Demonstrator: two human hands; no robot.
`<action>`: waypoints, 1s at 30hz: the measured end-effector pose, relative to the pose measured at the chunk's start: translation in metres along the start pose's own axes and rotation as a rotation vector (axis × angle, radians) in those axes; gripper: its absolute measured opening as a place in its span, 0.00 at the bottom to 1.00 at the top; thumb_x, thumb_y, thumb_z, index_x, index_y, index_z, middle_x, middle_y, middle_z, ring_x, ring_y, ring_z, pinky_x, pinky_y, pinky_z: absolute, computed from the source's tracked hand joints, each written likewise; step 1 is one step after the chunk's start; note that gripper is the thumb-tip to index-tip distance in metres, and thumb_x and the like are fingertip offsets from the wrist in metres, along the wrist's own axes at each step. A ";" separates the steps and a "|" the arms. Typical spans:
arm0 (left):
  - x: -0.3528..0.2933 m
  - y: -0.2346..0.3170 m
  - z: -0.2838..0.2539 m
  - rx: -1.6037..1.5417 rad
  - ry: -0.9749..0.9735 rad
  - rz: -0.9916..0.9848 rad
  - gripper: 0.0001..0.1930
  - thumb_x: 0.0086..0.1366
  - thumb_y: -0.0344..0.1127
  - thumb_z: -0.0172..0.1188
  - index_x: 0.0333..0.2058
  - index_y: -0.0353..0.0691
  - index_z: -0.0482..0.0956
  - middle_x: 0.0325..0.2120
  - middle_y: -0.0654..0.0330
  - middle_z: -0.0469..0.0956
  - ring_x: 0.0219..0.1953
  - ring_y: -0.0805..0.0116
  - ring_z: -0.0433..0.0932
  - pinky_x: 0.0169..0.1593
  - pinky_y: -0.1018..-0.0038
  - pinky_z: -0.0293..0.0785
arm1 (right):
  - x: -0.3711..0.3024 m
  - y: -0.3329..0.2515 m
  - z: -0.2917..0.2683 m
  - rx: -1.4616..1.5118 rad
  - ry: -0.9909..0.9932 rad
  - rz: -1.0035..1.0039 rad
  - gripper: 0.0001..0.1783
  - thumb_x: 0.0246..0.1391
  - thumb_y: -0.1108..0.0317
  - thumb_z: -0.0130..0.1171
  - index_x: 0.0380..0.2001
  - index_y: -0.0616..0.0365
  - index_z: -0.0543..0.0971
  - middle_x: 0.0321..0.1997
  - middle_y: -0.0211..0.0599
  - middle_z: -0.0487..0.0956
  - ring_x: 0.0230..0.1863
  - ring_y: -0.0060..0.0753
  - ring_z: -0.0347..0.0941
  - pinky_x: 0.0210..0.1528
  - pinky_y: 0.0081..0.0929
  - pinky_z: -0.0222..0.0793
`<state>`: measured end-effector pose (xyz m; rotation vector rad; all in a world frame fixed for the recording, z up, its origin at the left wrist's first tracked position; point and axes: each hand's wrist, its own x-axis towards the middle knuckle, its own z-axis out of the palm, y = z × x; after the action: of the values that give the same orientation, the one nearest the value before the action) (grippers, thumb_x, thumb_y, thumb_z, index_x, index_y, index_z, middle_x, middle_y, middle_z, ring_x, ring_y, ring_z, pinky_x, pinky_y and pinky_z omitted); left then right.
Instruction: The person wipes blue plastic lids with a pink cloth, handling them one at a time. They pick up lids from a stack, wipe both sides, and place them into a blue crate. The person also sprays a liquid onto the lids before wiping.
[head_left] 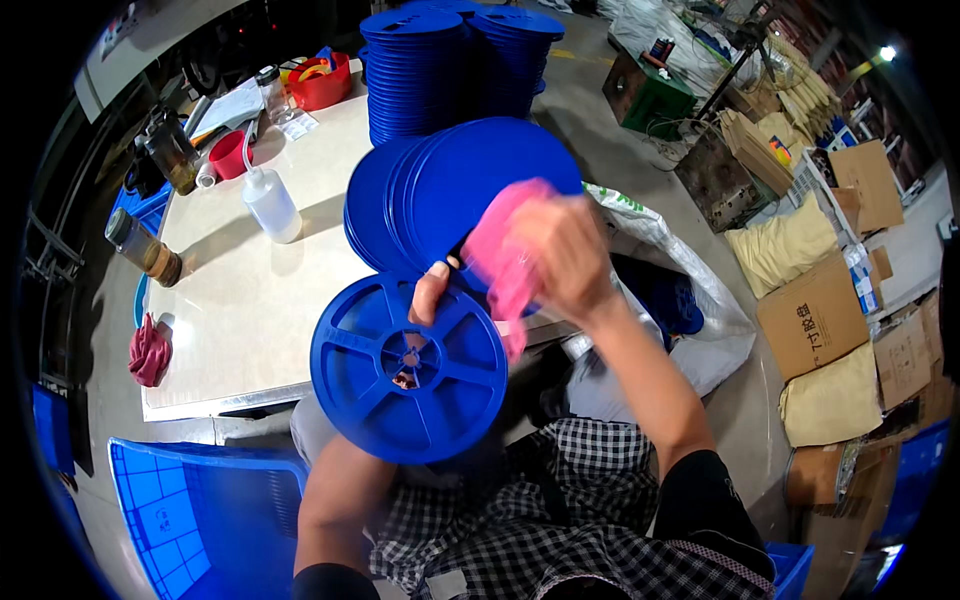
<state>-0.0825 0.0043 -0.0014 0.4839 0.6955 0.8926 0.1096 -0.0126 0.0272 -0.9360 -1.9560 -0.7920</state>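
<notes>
My left hand (430,294) grips a blue plastic reel (462,388) with spoke-like ribs and an open hub. Its thumb lies over the rim, and other fingers show through the centre hole. In my right hand (572,255), blurred by motion, is a bunched pink cloth (505,250), raised just above the reel's upper right. Behind both hands, several flat blue discs (500,160) lie fanned out on the table's edge; the cloth overlaps them in view, and I cannot tell whether it touches them.
Tall stacks of blue reels (415,75) stand at the back of the pale table (320,270). A squeeze bottle (270,205) and jars sit left. A white sack (715,335) is right of the table; a blue crate (215,510) is lower left. Cardboard boxes (815,315) line the right.
</notes>
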 end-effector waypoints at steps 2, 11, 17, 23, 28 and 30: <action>0.003 0.002 -0.001 -0.006 0.005 0.012 0.17 0.74 0.40 0.55 0.58 0.44 0.73 0.43 0.61 0.81 0.52 0.72 0.79 0.54 0.74 0.77 | 0.006 0.049 -0.020 -0.224 0.082 0.370 0.16 0.44 0.70 0.69 0.39 0.57 0.79 0.41 0.41 0.80 0.45 0.49 0.77 0.51 0.40 0.72; 0.022 -0.002 -0.032 0.014 -0.050 0.061 0.22 0.72 0.41 0.58 0.62 0.44 0.70 0.46 0.60 0.80 0.52 0.69 0.79 0.55 0.73 0.78 | 0.004 0.036 -0.101 1.268 0.293 1.347 0.24 0.56 0.59 0.59 0.45 0.72 0.81 0.49 0.50 0.83 0.43 0.28 0.82 0.45 0.22 0.75; 0.017 -0.003 -0.035 0.093 -0.093 0.032 0.26 0.71 0.41 0.60 0.65 0.44 0.68 0.48 0.59 0.80 0.52 0.67 0.79 0.55 0.72 0.78 | 0.003 0.019 -0.114 1.200 -0.072 1.090 0.18 0.46 0.63 0.61 0.34 0.69 0.82 0.58 0.71 0.77 0.69 0.53 0.70 0.56 0.30 0.72; 0.015 -0.006 -0.041 0.163 -0.138 0.005 0.29 0.70 0.41 0.62 0.67 0.44 0.66 0.50 0.57 0.79 0.52 0.66 0.79 0.56 0.71 0.78 | 0.006 0.016 -0.116 1.171 -0.053 1.139 0.17 0.44 0.65 0.63 0.33 0.70 0.82 0.62 0.76 0.73 0.69 0.52 0.70 0.56 0.34 0.73; 0.016 -0.012 -0.044 0.215 -0.229 0.038 0.33 0.69 0.42 0.64 0.69 0.44 0.65 0.52 0.56 0.79 0.53 0.64 0.79 0.56 0.70 0.79 | 0.008 0.005 -0.112 1.125 -0.123 0.952 0.16 0.43 0.65 0.64 0.32 0.69 0.83 0.62 0.75 0.74 0.65 0.50 0.73 0.55 0.34 0.73; 0.020 -0.016 -0.047 0.252 -0.325 0.113 0.34 0.68 0.42 0.65 0.70 0.44 0.64 0.53 0.56 0.79 0.53 0.63 0.79 0.56 0.70 0.79 | 0.009 -0.010 -0.109 1.223 -0.176 0.685 0.15 0.41 0.66 0.66 0.30 0.67 0.83 0.62 0.74 0.74 0.58 0.46 0.78 0.50 0.33 0.74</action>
<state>-0.0988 0.0172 -0.0503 0.8794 0.4869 0.8109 0.1402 -0.1006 0.0850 -0.7659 -1.6124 0.8375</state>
